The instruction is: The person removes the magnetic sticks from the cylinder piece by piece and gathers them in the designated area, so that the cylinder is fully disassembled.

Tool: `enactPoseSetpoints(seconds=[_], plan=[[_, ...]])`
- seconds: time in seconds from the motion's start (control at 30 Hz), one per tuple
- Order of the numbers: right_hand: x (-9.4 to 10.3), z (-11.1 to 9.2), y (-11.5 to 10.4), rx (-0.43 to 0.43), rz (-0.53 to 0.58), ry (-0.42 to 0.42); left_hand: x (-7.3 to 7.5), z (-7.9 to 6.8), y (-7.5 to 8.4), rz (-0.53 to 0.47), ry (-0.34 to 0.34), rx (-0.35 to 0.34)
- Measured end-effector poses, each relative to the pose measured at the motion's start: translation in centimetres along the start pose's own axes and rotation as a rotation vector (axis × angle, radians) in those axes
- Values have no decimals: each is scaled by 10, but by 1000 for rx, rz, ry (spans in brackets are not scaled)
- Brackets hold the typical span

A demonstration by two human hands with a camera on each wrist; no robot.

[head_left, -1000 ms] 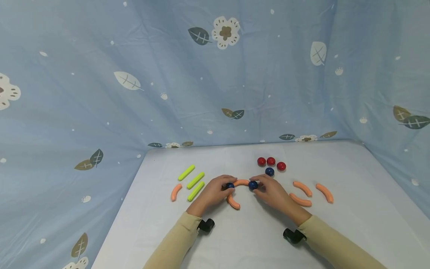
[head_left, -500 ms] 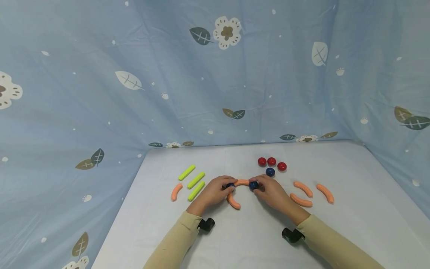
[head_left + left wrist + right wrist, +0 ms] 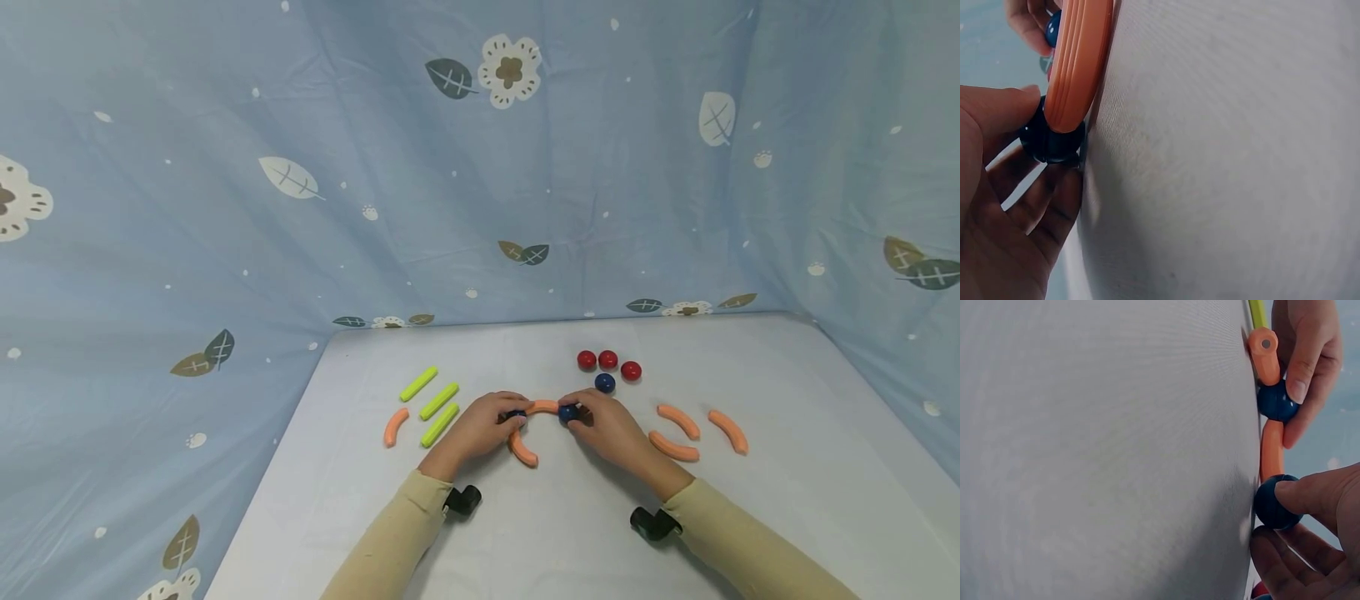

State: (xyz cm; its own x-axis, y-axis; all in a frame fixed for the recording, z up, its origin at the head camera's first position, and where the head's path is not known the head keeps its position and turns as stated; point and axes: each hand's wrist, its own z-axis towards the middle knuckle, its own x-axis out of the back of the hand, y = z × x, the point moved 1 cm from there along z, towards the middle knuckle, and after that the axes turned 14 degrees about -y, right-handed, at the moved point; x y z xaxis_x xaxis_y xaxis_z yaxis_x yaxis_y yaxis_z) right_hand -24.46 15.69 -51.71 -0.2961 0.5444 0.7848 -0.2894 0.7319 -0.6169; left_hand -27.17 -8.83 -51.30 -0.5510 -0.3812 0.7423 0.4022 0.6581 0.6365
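Observation:
My left hand [image 3: 480, 423] pinches a dark blue ball [image 3: 1277, 402] between thumb and fingers, low against the white tabletop. A curved orange rod [image 3: 522, 450] extends from that ball toward me, and a small metal disc shows in its free end in the right wrist view. Another curved orange rod [image 3: 543, 407] spans from this ball to a second blue ball [image 3: 1277, 503]. That second ball is held by my right hand [image 3: 609, 427], thumb on one side and fingers on the other. Ball and rod meet end to end at each joint, forming one bent chain.
Behind my right hand lie several red balls [image 3: 608, 359] and a loose blue ball [image 3: 604, 383]. Curved orange rods [image 3: 674, 447] rest to the right. On the left are straight yellow-green rods [image 3: 439, 425] and one curved orange rod [image 3: 396, 427]. A patterned blue curtain [image 3: 405, 208] backs the table.

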Motion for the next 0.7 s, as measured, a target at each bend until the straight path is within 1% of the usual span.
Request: enactPoseSetpoints(seconds=[0.33, 0.7], plan=[[0, -1, 1, -2, 3, 13, 0, 1, 3, 65, 5, 5], [0, -2, -1, 2, 7, 17, -1, 0, 5, 99, 25, -27]])
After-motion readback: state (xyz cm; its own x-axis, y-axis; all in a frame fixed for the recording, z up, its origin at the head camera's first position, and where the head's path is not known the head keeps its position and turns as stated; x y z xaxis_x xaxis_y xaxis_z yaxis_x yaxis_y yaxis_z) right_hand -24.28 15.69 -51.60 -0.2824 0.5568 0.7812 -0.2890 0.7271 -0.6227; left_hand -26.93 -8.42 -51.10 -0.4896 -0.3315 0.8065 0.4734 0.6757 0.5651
